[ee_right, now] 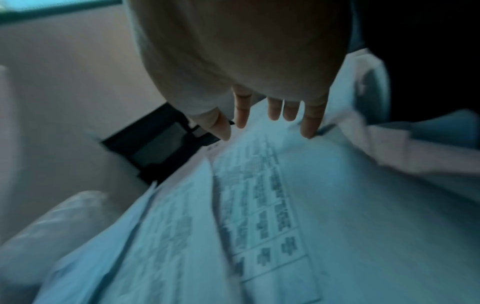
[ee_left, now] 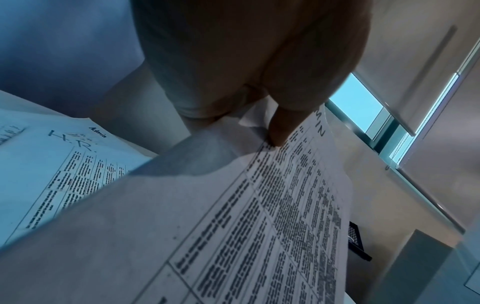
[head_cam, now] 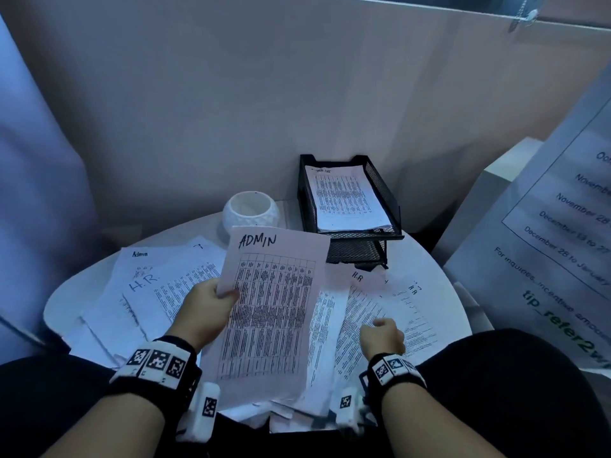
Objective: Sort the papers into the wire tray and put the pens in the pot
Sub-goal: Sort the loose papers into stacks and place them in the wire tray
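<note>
My left hand (head_cam: 222, 294) pinches the left edge of a table-printed sheet headed ADMIN (head_cam: 274, 302) and holds it tilted above the round white table (head_cam: 66, 302). In the left wrist view the thumb (ee_left: 280, 127) presses on that sheet (ee_left: 233, 226). My right hand (head_cam: 383, 335) hovers over loose papers (head_cam: 380, 302) at the right, some marked H.R.; its fingers (ee_right: 270, 117) hang straight and hold nothing. More loose sheets (head_cam: 148, 292) lie at the left. The black two-tier wire tray (head_cam: 383, 190) stands at the back with papers (head_cam: 347, 200) in its top tier. The white pot (head_cam: 251, 211) stands left of it. No pens show.
A pale partition wall (head_cam: 231, 110) rises right behind the tray and pot. A large printed notice (head_cam: 562, 242) leans at the right beside the table. My dark-clothed lap sits against the table's near edge, and paper corners hang over that edge.
</note>
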